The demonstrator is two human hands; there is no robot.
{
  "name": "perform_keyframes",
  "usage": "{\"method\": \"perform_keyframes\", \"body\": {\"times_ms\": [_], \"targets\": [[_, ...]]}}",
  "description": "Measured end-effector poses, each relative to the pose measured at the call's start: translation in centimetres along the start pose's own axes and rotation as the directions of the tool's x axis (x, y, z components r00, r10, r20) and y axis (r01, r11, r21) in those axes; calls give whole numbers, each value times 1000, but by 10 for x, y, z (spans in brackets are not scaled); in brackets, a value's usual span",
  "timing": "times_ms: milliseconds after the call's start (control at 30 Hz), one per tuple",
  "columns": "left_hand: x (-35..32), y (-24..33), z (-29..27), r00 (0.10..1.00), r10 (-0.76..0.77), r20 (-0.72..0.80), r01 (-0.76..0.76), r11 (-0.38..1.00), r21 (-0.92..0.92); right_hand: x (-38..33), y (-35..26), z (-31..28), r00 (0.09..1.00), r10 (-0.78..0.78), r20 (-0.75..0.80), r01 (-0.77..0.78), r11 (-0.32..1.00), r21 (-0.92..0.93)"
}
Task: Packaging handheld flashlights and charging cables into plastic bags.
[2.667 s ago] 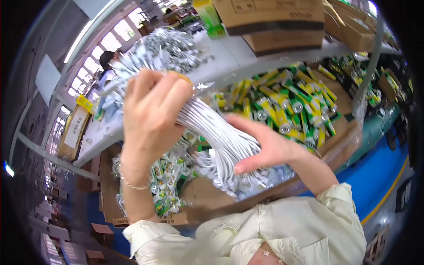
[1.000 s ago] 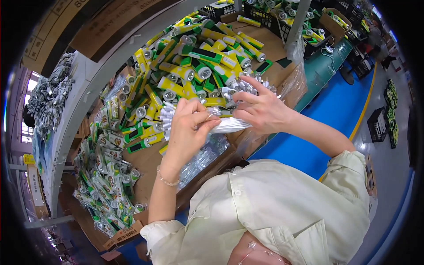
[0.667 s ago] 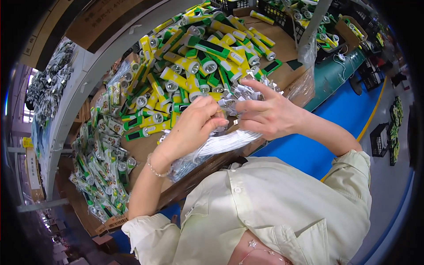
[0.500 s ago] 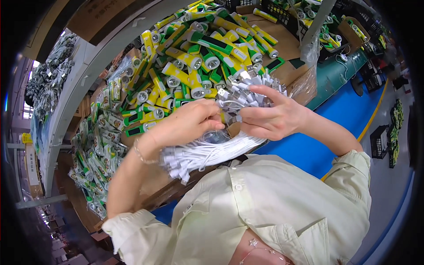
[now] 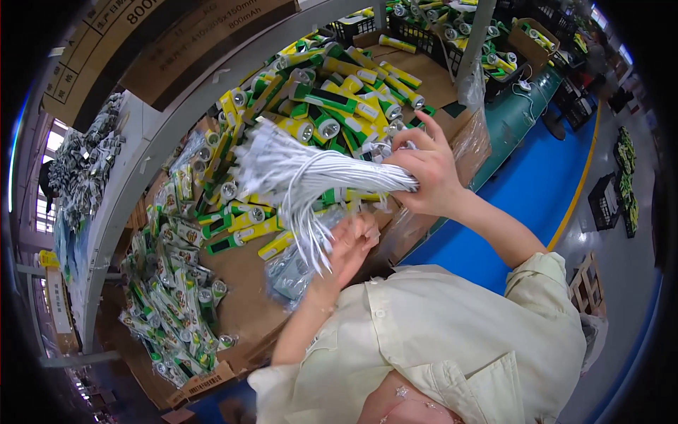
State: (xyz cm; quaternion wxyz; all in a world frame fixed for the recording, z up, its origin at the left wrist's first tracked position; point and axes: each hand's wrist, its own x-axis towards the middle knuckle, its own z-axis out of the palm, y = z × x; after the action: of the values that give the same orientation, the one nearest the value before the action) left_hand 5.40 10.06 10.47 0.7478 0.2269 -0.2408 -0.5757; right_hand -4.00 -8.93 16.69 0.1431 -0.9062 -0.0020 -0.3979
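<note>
Green-and-yellow flashlights [image 5: 311, 106] lie heaped on a brown cardboard-covered bench [image 5: 240, 283].

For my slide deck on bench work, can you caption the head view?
Right hand grips a bundle of white cables above a box of green-and-yellow flashlights; left hand beneath its loose ends.

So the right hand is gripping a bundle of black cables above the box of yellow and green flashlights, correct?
Not quite: the cables are white, not black. The head view shows the right hand gripping the bundle at one end above the box of yellow and green flashlights.
</note>
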Motion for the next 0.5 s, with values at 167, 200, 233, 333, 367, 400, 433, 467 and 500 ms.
{"method": "perform_keyframes", "body": {"times_ms": [167, 200, 233, 333, 367, 400, 433, 467, 500], "targets": [[-22, 35, 34, 926, 376, -28, -171, 483, 859, -14, 0, 14, 992, -23, 124, 28, 999, -40], [-18, 52, 42, 889, 455, 51, -189, 263, 946, -15, 1, 14, 979, -59, 195, 58, 998, 10], [-16, 68, 41, 865, 472, 169, -247, 108, 963, -16, 0, 14, 960, -99, 262, 85, 994, 62], [-2, 93, 50, 921, 388, 8, -208, 474, 856, -23, -10, 16, 930, -229, 288, 159, 956, 246], [-5, 109, 38, 974, 158, -161, 29, 620, 784, -23, -16, 15, 914, -265, 306, 170, 938, 302], [0, 118, 30, 952, -113, -285, 281, 692, 665, -26, -20, 16, 896, -329, 298, 208, 904, 373], [7, 123, 31, 953, -75, -294, 267, 668, 695, -28, -25, 17, 877, -386, 287, 240, 868, 435], [10, 128, 12, 954, -156, -258, 288, 720, 632, -28, -33, 15, 879, -409, 244, 260, 841, 475], [7, 123, -5, 943, -171, -286, 327, 645, 691, -24, -39, 11, 880, -429, 202, 284, 818, 500]]}}
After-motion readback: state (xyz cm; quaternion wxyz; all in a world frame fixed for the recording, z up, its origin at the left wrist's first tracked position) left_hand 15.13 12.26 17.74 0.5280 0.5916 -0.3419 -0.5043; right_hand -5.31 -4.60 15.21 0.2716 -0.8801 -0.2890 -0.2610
